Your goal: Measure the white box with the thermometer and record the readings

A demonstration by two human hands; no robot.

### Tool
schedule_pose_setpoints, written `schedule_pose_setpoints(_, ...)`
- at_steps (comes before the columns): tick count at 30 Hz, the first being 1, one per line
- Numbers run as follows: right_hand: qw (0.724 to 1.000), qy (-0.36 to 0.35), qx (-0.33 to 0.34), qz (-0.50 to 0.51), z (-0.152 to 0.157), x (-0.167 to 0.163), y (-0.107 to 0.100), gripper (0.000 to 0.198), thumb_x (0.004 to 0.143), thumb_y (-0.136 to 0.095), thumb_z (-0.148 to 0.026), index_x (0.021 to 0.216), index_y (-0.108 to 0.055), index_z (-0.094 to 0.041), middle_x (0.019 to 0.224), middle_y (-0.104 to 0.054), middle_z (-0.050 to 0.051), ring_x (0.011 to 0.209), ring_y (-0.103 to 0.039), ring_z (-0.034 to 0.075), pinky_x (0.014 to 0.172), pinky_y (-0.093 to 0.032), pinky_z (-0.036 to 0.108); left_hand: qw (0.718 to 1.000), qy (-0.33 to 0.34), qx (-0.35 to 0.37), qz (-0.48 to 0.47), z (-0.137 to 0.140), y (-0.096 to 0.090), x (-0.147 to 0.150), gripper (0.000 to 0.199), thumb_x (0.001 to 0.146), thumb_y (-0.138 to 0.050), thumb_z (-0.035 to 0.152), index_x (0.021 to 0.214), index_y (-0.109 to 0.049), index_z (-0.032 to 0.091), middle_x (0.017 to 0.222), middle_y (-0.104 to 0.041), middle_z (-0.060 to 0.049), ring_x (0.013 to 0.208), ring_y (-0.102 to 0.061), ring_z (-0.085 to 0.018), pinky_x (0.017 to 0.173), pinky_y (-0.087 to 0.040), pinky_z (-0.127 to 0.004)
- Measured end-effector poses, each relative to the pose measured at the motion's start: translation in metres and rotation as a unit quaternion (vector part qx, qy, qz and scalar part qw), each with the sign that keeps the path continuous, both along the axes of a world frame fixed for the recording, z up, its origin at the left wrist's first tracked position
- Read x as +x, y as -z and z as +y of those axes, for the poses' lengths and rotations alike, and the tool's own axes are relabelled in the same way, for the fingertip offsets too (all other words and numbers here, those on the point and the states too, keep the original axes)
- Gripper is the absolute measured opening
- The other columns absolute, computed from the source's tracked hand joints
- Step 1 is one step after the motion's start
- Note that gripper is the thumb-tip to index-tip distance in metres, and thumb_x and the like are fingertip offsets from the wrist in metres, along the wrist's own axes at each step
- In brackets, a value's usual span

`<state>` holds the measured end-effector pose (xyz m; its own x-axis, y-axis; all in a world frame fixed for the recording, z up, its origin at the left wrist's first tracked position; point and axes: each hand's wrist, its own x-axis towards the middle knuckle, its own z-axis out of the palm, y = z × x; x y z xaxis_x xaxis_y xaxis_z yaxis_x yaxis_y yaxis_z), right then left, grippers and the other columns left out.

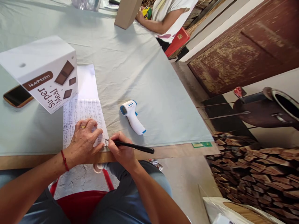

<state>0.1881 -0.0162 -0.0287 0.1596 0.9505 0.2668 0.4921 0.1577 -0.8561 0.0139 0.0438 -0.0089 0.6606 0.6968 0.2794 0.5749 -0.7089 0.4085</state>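
A sheet of paper (81, 113) covered in rows of small handwriting lies at the table's front edge, its upper part blank. My left hand (84, 140) rests on it, open, with fingers bent and apart and a ring on one of them. Beside it, my right hand (122, 149) is closed around a black pen (137, 146), whose tip touches or nearly touches the sheet's lower right corner. A white and blue infrared thermometer (132, 116) lies to the right of the paper. Over the sheet's far left part stands a white NutriMotion box (50, 73).
A smartphone (17, 96) lies partly behind the white box. Across the cloth-covered table (149, 81) stand a brown cardboard box (127, 12) and another person, whose hand (140, 15) is by a yellow-green object (147, 12). Stacked firewood (259, 171) is at the right.
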Motion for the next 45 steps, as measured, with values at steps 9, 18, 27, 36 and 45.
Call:
schedule_pose_setpoints(9,0.999,-0.003,-0.035,0.001,-0.001,0.002,-0.001,0.010,0.077,-0.055,-0.022,0.068,-0.050,-0.023,0.057,-0.052,-0.004,0.052,-0.047,0.012,0.053,-0.044,0.025,1.000,0.004,0.000,0.006,0.000,0.000,0.000,0.018,0.085,-0.066,0.027,0.100,-0.067,0.017,0.115,-0.059,-0.015,0.121,-0.051,-0.034,0.103,-0.040,-0.055)
schedule_pose_setpoints(18,1.000,0.011,-0.005,0.016,0.000,0.002,-0.001,0.010,0.079,-0.055,-0.021,0.069,-0.051,-0.022,0.058,-0.053,-0.005,0.052,-0.049,0.012,0.054,-0.044,0.024,1.000,0.006,0.010,0.017,0.000,0.002,-0.001,0.019,0.086,-0.066,0.028,0.101,-0.066,0.017,0.118,-0.059,-0.015,0.122,-0.051,-0.032,0.105,-0.039,-0.052)
schedule_pose_setpoints(27,0.997,0.044,0.056,-0.014,0.004,0.012,0.002,0.008,0.086,-0.056,-0.019,0.079,-0.055,-0.023,0.067,-0.056,-0.003,0.060,-0.053,0.014,0.059,-0.047,0.026,1.000,0.010,-0.013,0.018,0.001,-0.003,-0.001,0.020,0.084,-0.067,0.027,0.101,-0.066,0.016,0.116,-0.059,-0.015,0.116,-0.053,-0.034,0.102,-0.041,-0.055)
schedule_pose_setpoints(36,0.951,-0.021,0.049,-0.305,0.066,0.038,0.011,0.049,0.086,-0.041,-0.006,0.129,-0.063,-0.018,0.116,-0.063,0.015,0.107,-0.059,0.028,0.098,-0.051,0.045,0.999,0.017,0.001,0.033,0.002,0.000,-0.009,0.019,0.083,-0.069,0.025,0.099,-0.064,0.016,0.114,-0.061,-0.013,0.112,-0.056,-0.030,0.101,-0.046,-0.049)
schedule_pose_setpoints(45,0.891,0.236,-0.137,-0.362,0.066,0.067,0.005,0.047,0.088,-0.064,-0.040,0.125,-0.061,-0.012,0.118,-0.058,0.023,0.110,-0.054,0.039,0.087,-0.048,0.051,0.995,-0.034,-0.023,0.093,0.022,-0.014,-0.058,0.014,0.082,-0.069,0.022,0.094,-0.064,0.018,0.105,-0.063,-0.009,0.099,-0.061,-0.028,0.088,-0.052,-0.045)
